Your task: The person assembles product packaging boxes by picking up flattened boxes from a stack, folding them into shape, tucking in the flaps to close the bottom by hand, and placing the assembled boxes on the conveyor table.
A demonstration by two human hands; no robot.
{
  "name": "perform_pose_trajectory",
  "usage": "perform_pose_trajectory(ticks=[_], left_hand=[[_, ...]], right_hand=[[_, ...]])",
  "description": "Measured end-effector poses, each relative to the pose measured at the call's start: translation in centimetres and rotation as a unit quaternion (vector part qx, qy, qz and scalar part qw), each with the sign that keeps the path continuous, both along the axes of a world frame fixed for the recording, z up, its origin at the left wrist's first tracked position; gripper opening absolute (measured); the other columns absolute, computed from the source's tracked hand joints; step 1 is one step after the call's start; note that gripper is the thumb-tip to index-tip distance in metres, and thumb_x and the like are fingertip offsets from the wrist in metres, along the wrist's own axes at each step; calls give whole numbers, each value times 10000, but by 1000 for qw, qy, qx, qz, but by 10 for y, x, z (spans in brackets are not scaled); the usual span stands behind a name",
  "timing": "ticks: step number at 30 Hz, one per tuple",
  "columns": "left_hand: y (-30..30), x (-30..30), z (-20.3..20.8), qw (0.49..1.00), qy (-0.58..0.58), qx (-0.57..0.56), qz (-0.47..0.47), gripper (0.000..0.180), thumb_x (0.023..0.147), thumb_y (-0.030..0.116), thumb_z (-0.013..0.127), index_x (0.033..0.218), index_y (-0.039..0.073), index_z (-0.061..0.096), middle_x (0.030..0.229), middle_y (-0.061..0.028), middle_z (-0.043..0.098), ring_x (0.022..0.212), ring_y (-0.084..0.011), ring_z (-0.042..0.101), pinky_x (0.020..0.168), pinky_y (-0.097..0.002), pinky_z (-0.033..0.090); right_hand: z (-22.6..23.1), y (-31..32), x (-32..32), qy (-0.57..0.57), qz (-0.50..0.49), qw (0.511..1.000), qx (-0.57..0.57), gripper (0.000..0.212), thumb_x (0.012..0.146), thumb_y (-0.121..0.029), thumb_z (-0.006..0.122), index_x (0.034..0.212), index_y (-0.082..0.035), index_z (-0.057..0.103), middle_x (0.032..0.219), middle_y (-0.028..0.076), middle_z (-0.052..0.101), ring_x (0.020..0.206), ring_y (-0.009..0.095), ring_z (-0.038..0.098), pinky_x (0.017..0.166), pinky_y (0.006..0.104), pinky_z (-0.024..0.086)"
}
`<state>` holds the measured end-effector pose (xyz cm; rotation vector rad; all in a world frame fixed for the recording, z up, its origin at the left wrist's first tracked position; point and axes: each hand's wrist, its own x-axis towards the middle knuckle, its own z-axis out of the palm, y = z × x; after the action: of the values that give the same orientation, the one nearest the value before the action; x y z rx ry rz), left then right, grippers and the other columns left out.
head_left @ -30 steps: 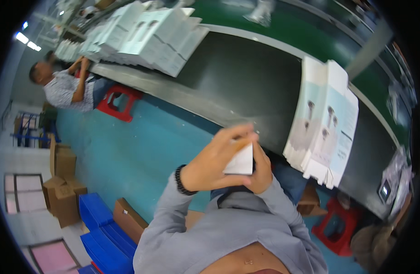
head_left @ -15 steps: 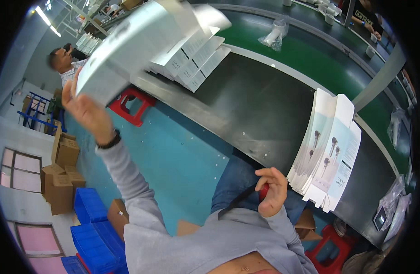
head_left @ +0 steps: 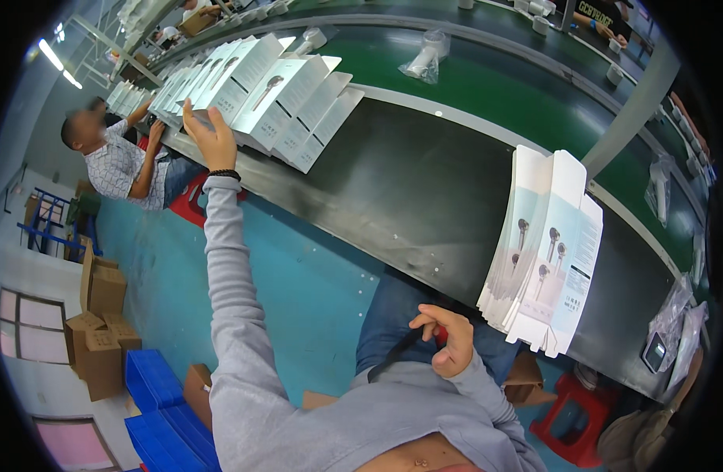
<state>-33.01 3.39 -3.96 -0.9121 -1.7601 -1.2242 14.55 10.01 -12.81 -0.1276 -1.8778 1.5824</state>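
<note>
Head camera: a teal floor [head_left: 314,275] spreads beneath a long dark metal workbench [head_left: 424,181], which runs slantwise from upper left to lower right, with a green conveyor belt [head_left: 503,110] along its far side. Erected white and pale-blue cartons [head_left: 279,98], printed with dark round-headed devices, stand packed close together on the bench at upper left. A stack of flattened cartons [head_left: 534,259] with the same print lies at the right, its lower flaps at the near edge of the bench. Blue plastic crates [head_left: 161,409] sit at lower left, near open brown cardboard boxes [head_left: 102,346]; a seated co-worker [head_left: 114,161] in a patterned shirt is beyond the erected cartons. One red plastic stool [head_left: 574,417] is at lower right. The left hand [head_left: 212,141] reaches out to the near side of the erected cartons, thumb and fingers spread wide and nothing in its grasp — whether the fingertips touch the cardboard, I cannot tell. The right hand [head_left: 450,342] hangs above the lap, fingers loosely curled and half open, with nothing visible in it. Smaller still are a bagged white fitting [head_left: 428,57] on the belt, a dark phone-like device [head_left: 655,352] beside clear plastic bags [head_left: 676,315], and a black beaded bracelet [head_left: 224,174] on the left wrist.
</note>
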Motion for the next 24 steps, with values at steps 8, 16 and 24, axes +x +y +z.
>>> perform_pose_trajectory(ticks=[8, 16, 24], left_hand=[[-7, 8, 6, 999, -22, -26, 9, 718, 860, 245, 559, 1336, -85, 136, 1372, -263, 213, 1295, -325, 216, 1057, -367, 170], [-7, 103, -16, 997, -15, 9, -81, 715, 841, 223, 580, 1353, -46, 158, 1400, -209, 199, 1304, -288, 208, 1050, -393, 181], [5, 219, -20, 929, -43, -87, -358, 707, 756, 182, 659, 1322, 40, 260, 1357, -201, 281, 1258, -333, 301, 1006, -439, 257]], right_hand=[[38, 20, 42, 132, 76, 978, 141, 652, 781, -517, 581, 1032, 84, 551, 787, 117, 641, 567, 226, 596, 509, 298, 487], [83, 46, 91, -340, -325, 727, 500, 514, 759, -456, 608, 1104, -77, 566, 1218, 175, 451, 1123, 348, 406, 918, 468, 332], [82, 50, 104, -267, -253, 781, 504, 320, 698, -76, 667, 994, 17, 588, 1025, 177, 570, 837, 329, 548, 730, 398, 452]])
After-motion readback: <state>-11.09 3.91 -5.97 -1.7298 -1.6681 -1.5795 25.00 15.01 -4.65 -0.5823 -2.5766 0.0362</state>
